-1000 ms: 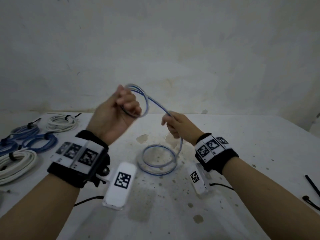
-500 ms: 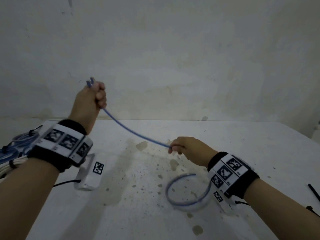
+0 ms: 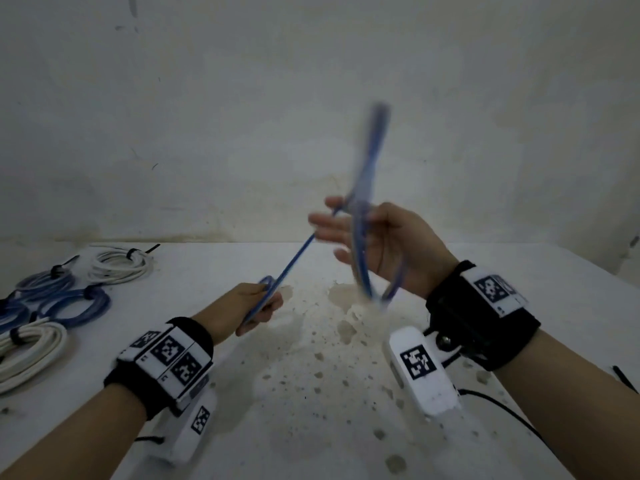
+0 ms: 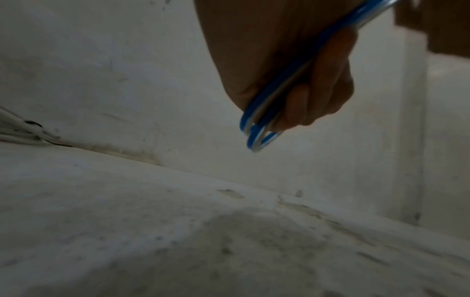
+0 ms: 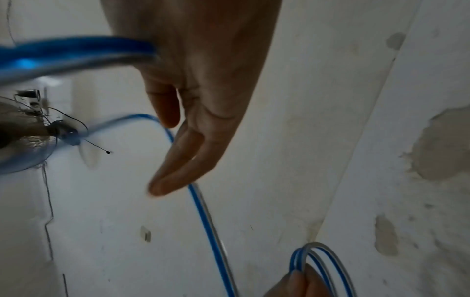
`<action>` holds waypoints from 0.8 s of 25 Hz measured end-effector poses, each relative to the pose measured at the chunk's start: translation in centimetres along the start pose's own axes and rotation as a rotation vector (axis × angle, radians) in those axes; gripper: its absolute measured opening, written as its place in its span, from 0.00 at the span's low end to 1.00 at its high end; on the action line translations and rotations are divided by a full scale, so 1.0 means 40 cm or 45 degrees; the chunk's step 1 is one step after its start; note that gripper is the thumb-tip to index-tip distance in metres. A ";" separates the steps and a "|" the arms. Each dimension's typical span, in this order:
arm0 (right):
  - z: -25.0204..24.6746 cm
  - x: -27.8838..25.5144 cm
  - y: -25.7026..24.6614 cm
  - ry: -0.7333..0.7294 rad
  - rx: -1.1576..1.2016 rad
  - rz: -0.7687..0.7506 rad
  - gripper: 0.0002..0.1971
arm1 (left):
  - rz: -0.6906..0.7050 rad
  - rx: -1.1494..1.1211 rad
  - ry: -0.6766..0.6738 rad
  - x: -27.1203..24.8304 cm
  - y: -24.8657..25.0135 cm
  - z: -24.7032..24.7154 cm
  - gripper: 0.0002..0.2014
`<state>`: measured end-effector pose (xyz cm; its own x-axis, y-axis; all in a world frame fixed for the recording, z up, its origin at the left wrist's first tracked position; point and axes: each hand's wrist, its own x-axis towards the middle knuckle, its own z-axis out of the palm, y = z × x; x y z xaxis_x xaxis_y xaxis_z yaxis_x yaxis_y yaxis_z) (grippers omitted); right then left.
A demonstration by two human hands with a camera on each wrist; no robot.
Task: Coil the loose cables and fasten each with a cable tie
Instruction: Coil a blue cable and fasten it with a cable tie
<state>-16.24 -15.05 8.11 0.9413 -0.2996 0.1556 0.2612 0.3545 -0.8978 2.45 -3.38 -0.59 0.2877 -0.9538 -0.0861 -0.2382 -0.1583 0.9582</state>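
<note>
Stained white bench (image 3: 311, 393) against a pale wall. At far left lie tied cable coils (image 3: 52, 306), blue and white. Left hand (image 3: 254, 308) is clenched round small loops of the blue cable (image 3: 294, 258), which runs up to the right hand (image 3: 377, 247), fingers relaxed, blurred loops draped over its palm.

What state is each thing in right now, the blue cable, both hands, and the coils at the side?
Blue cable: partly looped, off the table, untied.
Left hand: gripping the folded loops.
Right hand: fingers straight, cable draped over the palm.
Side coils: coiled, each tied, lying on the table.
</note>
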 end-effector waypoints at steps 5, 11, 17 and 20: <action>-0.026 0.082 0.006 0.360 -0.143 -0.281 0.08 | 0.066 -0.609 -0.178 -0.035 0.104 0.033 0.25; -0.044 0.080 0.125 0.206 -1.651 -0.210 0.25 | 0.385 -1.104 -0.300 -0.060 0.178 0.035 0.17; -0.097 0.075 0.168 0.310 -1.547 -0.099 0.10 | 0.692 -1.111 -0.235 -0.076 0.232 0.005 0.13; -0.106 0.056 0.182 0.167 -1.472 0.122 0.14 | 0.809 -0.889 0.063 -0.069 0.269 -0.025 0.13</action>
<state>-13.14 -16.88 0.17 0.8996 -0.4288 0.0834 -0.2240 -0.6168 -0.7546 0.01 -2.18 10.21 0.3376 -0.7946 0.5046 0.2409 0.5912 0.7697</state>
